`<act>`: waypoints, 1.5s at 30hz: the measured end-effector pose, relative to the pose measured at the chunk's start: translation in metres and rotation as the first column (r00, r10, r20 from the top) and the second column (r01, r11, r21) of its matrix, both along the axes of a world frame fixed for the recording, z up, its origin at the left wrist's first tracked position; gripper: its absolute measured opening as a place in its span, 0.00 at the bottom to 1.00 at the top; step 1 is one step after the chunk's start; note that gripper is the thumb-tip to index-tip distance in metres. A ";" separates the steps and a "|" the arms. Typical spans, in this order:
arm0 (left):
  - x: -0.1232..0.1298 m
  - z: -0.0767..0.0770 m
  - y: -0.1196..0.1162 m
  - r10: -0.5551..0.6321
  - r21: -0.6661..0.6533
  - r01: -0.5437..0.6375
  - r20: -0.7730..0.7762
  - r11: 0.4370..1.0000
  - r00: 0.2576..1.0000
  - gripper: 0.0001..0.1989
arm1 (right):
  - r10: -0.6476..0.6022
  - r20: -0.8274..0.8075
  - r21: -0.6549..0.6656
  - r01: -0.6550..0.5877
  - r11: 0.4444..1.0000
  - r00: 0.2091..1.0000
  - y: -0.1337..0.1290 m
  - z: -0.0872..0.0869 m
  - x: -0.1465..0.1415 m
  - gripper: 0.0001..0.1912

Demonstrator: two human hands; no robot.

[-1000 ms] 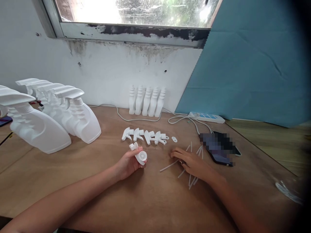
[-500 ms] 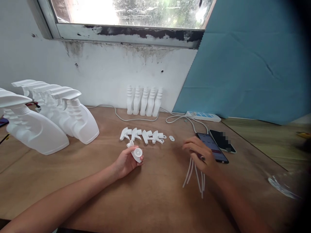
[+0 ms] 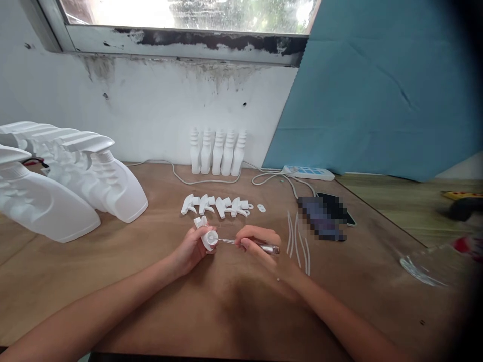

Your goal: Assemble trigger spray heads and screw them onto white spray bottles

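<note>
My left hand (image 3: 189, 251) is closed around a white trigger spray head (image 3: 209, 243), its round collar opening turned towards me and to the right. In my right hand (image 3: 261, 242) is a slim screwdriver (image 3: 270, 249) with a shiny handle. Its thin shaft points left, and the tip is at the collar; whether it is inside I cannot tell. Just beyond my hands, several white trigger spray heads (image 3: 223, 206) lie in a row. A small flat white piece (image 3: 261, 207) sits at their right end. Thin white tubes (image 3: 301, 246) lie right of my right hand.
White spray bottles (image 3: 124, 193) crowd the left side. Several slim white bottles (image 3: 218, 153) stand against the wall. A cable runs to a power strip (image 3: 309, 173). Two phones (image 3: 320, 218) lie at the right, near a clear plastic object (image 3: 426, 266).
My right hand has moved left from beside the phone to the spray head, now with the screwdriver plainly visible. The left hand keeps its hold. The whole view has shifted slightly.
</note>
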State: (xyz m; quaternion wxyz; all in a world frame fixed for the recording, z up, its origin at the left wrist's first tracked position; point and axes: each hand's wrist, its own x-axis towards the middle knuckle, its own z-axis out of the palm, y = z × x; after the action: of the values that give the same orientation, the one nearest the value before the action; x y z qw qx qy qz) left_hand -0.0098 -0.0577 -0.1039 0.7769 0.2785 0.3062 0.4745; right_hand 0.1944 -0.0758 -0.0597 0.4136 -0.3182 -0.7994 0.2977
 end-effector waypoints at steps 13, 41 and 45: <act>0.013 -0.008 -0.016 0.108 0.353 -0.017 -0.240 0.936 0.965 0.17 | 0.142 0.310 0.204 -0.212 0.956 0.940 -0.005 -0.004 0.008 0.09; 0.015 -0.009 -0.020 0.114 0.332 -0.018 -0.272 0.943 0.955 0.17 | 0.194 0.151 0.249 -0.228 0.941 0.969 -0.008 -0.019 0.006 0.16; 0.012 -0.005 -0.014 0.158 0.190 -0.120 -0.200 0.974 0.967 0.21 | 0.260 0.073 0.157 -0.269 0.950 0.963 -0.007 -0.028 0.002 0.16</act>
State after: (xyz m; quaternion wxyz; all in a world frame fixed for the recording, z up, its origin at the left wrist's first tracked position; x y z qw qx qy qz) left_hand 0.0025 -0.0712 -0.1086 0.6764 0.3735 0.3634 0.5205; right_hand 0.1959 -0.0824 -0.0874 0.3743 -0.1804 -0.8670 0.2750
